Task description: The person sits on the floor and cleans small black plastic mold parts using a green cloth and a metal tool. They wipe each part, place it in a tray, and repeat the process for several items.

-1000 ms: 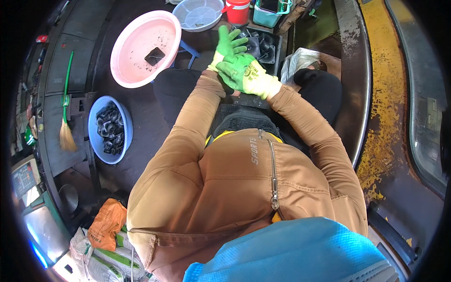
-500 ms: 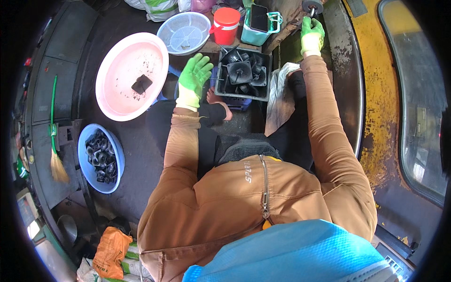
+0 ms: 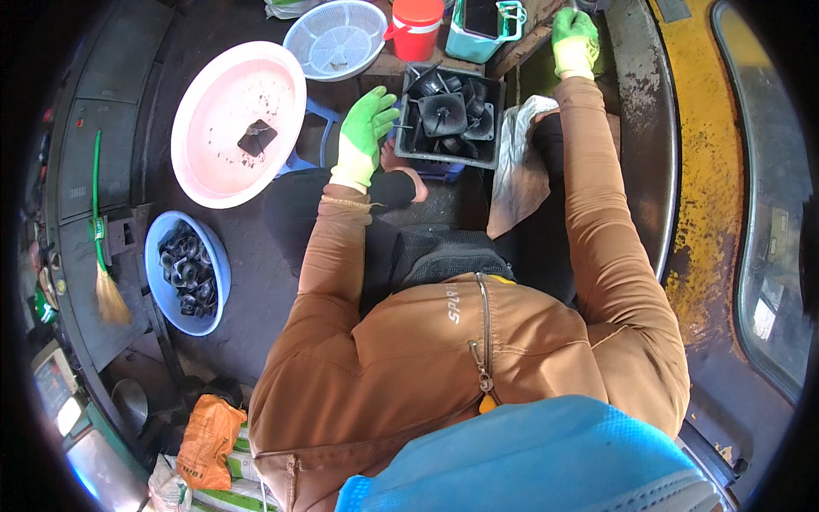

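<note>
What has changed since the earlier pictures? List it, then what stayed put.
The right hand, in a green-and-yellow glove, parted from the left hand, gloved alike, and went forward and right; whether it grips anything is unclear. The left hand is now open beside the rectangular dark grey plastic crate. The flat black square piece stays in the round pink plastic basin.

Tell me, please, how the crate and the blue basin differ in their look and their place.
The crate is rectangular, while the blue basin is round. The crate is dark grey, but the blue basin is light blue. The crate lies just right of the left hand; the blue basin stands farther to the person's left. Both hold a jumble of black parts.
</note>
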{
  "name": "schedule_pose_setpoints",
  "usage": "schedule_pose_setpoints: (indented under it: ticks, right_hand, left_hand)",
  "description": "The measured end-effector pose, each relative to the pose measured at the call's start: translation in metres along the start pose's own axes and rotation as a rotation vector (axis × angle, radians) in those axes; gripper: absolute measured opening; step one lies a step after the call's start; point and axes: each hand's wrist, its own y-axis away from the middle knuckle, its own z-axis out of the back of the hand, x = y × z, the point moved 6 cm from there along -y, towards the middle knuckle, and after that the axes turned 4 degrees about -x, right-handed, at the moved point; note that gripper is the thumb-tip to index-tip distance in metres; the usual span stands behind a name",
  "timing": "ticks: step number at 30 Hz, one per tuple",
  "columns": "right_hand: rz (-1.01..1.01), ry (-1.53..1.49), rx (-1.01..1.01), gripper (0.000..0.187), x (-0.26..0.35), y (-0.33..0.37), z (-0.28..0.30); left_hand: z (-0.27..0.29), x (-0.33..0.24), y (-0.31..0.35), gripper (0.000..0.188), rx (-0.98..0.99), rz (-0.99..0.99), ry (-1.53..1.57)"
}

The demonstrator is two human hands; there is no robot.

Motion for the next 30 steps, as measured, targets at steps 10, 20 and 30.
schedule_pose_setpoints:
  ticks: [10, 20, 30]
  right_hand:
    - [0.565, -0.32, 0.637, 0.018, 0.139, 0.163, 0.091]
    - [-0.798, -1.126, 1.07, 0.033, 0.081, 0.282, 0.107]
    - [-0.899, -1.176, 0.765, 0.025, 0.047, 0.261, 0.099]
  left_hand:
    - [-0.11, 0.017, 0.08, 0.044, 0.597, -0.008, -0.584]
    - [-0.099, 0.013, 0.072, 0.028, 0.648, -0.125, -0.647]
    - [-0.001, 0.085, -0.03, 0.045, -0.005, -0.21, -1.404]
